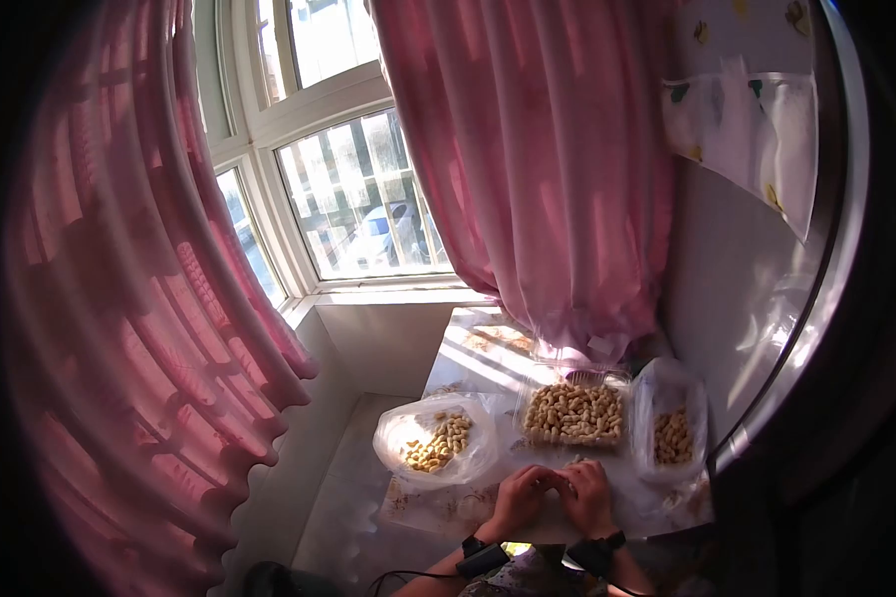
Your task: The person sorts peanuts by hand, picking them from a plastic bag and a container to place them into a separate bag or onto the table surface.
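My left hand (521, 496) and my right hand (586, 495) meet over the near part of the table, fingers curled and fingertips together. Whatever lies between the fingertips is too small and covered to make out. Just beyond them stands a clear plastic box (622, 434) filled with unshelled peanuts (572, 412). To the left sits an open white plastic bag (390, 435) with a pile of pale yellowish peanuts (438, 446). On the right, another plastic bag (657, 382) contains brownish peanuts or shells (673, 439).
A patterned cover lies on the table (428, 508), whose near edge runs by my wrists. Pink curtains (548, 159) hang to the table's back and at left (139, 328), around a window (363, 199). Dark bands with a cable (482, 559) circle my wrists.
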Demonstrator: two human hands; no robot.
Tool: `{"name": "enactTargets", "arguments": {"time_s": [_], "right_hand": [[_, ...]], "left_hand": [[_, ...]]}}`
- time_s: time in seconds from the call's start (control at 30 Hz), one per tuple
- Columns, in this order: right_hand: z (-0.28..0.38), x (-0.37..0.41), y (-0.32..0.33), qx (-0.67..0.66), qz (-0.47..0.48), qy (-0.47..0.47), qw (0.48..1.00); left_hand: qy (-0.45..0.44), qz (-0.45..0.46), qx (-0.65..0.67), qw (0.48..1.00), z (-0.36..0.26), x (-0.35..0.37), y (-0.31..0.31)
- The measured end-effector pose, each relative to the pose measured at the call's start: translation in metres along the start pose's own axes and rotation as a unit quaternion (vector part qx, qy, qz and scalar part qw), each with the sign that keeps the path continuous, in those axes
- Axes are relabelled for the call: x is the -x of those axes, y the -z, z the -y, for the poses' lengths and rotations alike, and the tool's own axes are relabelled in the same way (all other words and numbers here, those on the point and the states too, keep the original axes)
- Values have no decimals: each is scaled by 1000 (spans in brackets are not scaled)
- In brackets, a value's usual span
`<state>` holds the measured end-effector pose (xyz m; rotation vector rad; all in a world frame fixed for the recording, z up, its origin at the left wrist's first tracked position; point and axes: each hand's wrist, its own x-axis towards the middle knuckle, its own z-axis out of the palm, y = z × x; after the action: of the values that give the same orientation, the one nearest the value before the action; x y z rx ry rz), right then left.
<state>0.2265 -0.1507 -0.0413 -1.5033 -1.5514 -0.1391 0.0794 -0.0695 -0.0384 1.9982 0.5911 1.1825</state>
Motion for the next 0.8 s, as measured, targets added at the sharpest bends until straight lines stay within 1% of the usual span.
{"name": "enactTargets", "arguments": {"time_s": [0.17,0.23,0.27,0.37,0.47,0.53,0.7,0.8], "right_hand": [[0,0,0,-12,-11,-16,1000],[-4,1,-2,-18,-16,-16,1000],[-5,2,-3,-26,-14,-15,999],[-9,4,-5,-31,-12,-21,999],[-7,3,-3,-37,-5,-30,999],[-8,3,-6,-37,-25,-20,999],[-10,4,-8,-37,-11,-22,999],[-8,4,-7,-38,-17,-22,999]], "left_hand": [[-8,12,-40,999,2,0,0],[-1,-8,-72,997,3,2,-2],[-14,-18,-81,996,6,2,-4],[-17,-10,-108,994,9,3,-3],[-3,1,-114,994,8,2,-3],[-8,-13,-126,992,7,2,-5],[-13,-39,-142,989,7,2,-7],[-43,-62,-160,984,6,2,-8]]}}
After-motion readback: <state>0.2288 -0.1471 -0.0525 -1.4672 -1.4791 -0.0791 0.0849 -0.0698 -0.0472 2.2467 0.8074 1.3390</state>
